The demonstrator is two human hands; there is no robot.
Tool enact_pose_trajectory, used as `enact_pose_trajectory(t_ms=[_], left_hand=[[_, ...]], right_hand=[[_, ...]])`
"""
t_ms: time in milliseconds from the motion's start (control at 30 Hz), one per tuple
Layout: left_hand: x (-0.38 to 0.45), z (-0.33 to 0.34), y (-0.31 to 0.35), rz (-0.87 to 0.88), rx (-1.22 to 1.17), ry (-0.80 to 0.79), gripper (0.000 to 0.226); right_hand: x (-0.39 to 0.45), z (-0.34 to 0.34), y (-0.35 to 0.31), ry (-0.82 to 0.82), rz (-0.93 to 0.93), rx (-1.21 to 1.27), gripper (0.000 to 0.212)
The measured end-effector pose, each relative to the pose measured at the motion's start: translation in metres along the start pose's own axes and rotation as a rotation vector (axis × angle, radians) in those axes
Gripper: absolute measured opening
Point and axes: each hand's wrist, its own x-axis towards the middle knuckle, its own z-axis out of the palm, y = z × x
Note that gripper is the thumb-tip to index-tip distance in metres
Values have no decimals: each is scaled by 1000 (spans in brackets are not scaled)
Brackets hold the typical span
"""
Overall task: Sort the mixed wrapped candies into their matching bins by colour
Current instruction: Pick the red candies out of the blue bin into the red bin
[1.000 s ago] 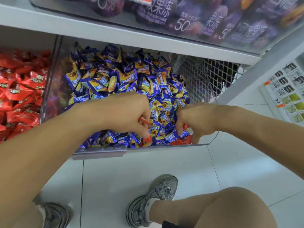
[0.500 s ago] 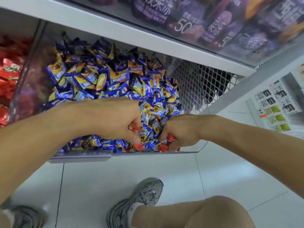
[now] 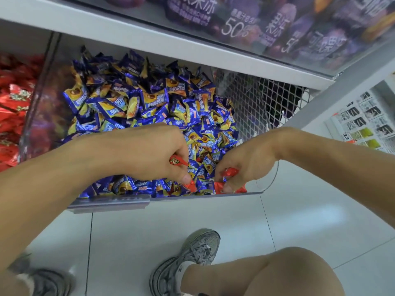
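Picking stray red candies from the blue-candy bin, both hands at its near edge.

Nearest, the bin's front lip [image 3: 205,196] lay under the hands. Over the last second the right hand [image 3: 245,165] had dropped to the near right corner and gathered red candies [image 3: 229,173], its grip now clamped on them, so more strays were ready to move. The left hand [image 3: 154,154], beside it, pinched another red candy [image 3: 176,161], grip closed on the wrapper. Farther back lay the blue candies [image 3: 149,107]; far left, the red-candy bin [image 3: 15,107], their likely destination.
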Motion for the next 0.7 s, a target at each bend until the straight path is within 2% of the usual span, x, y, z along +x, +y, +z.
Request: enact_pose_trajectory(t_ms=[67,167,300,467,600,700], left_hand=[[1,3,-3,14,-37,52,25],[2,9,-5,15,-82,137,23],[2,12,-2,10,-112,169,19],[-13,11,4,2,-273,239,16],[-29,12,1,-52,-490,328,21],[-40,19,-2,-103,-846,369,24]], right_hand=[[-1,11,1,52,-38,132,31],[5,35,1,223,-102,297,15],[10,48,-1,322,-149,482,21],[9,55,-3,446,-202,725,13],[-10,55,1,549,-271,1008,18],[-15,54,-6,586,-389,1312,29]])
